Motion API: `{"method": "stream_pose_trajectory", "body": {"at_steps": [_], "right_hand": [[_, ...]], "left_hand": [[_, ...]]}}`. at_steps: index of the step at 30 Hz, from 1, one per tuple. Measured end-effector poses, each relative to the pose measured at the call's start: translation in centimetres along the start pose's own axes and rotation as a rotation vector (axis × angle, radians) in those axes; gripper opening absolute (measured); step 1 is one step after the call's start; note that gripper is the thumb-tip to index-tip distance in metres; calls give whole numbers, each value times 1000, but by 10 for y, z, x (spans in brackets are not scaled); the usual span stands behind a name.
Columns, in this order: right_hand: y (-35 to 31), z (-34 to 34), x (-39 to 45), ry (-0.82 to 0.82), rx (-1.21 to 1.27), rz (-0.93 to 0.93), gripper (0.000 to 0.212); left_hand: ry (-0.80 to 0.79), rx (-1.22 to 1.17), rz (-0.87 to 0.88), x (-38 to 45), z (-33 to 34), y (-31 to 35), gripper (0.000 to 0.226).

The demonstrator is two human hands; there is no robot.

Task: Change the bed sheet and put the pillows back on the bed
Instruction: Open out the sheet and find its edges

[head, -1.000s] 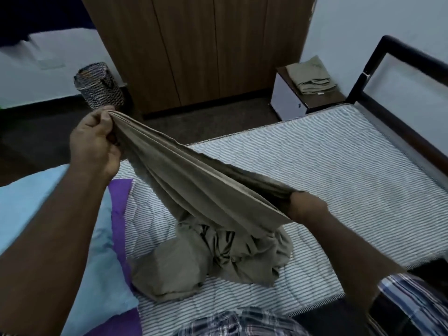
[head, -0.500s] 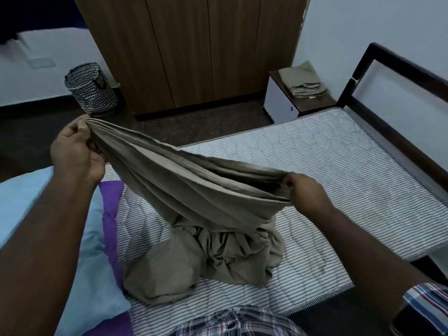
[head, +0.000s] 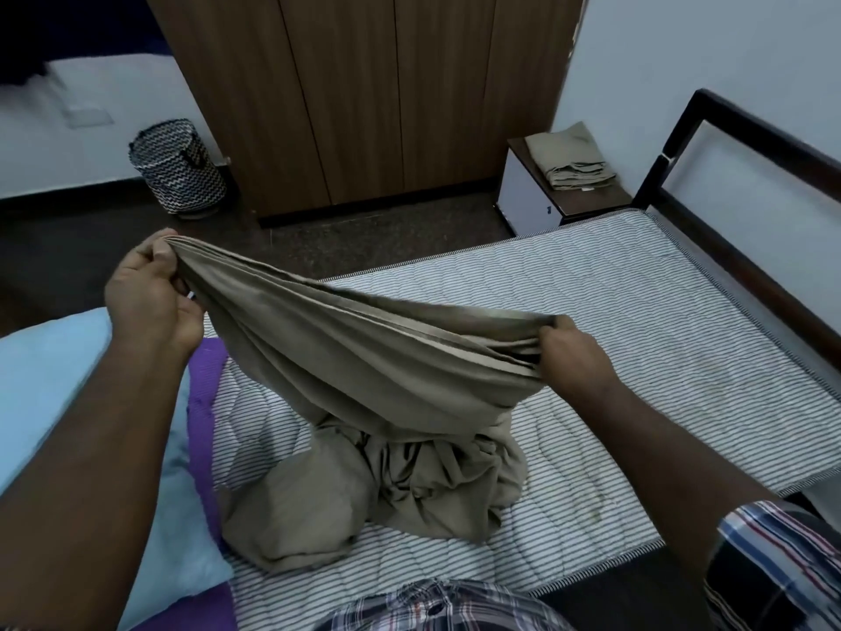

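Both hands clamped on gathered edge of tan sheet (head: 364, 371): left hand (head: 152, 293) raised, right hand (head: 571, 352) lower. Remainder heaped on bare striped mattress (head: 637, 321). Advice: work along hem to find a corner before spreading; avoid dragging the heap.

matt cloth sheet (head: 364, 375), quilted mattress (head: 569, 311)
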State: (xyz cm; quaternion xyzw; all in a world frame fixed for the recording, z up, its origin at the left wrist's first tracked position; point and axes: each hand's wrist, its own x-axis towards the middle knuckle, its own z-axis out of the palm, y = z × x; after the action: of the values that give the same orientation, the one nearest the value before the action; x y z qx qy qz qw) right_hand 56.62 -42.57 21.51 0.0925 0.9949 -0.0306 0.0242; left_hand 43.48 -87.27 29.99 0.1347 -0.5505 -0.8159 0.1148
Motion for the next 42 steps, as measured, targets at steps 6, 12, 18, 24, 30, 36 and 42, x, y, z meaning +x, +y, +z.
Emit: {"method": "stream_pose_trajectory", "body": {"at_steps": [6, 12, 18, 24, 30, 36, 42], "right_hand": [[17, -16, -1, 198, 488, 194, 11], [28, -14, -3, 241, 790, 310, 12], [31, -4, -9, 381, 534, 197, 17], [39, -7, 6, 300, 1018, 640, 15], [67, -1, 26, 101, 886, 680, 8], [68, 24, 13, 75, 671, 700, 16], [67, 30, 13, -95, 1248, 657, 19]], "left_hand": [[90, 34, -24, 1, -10, 2, 30], [90, 37, -27, -2, -8, 2, 36], [58, 52, 8, -6, -4, 4, 37], [-29, 115, 55, -17, 8, 7, 30], [-168, 129, 131, -28, 20, 11, 30], [-255, 139, 168, -31, 21, 13, 29], [-161, 223, 117, -19, 22, 0, 21]]}}
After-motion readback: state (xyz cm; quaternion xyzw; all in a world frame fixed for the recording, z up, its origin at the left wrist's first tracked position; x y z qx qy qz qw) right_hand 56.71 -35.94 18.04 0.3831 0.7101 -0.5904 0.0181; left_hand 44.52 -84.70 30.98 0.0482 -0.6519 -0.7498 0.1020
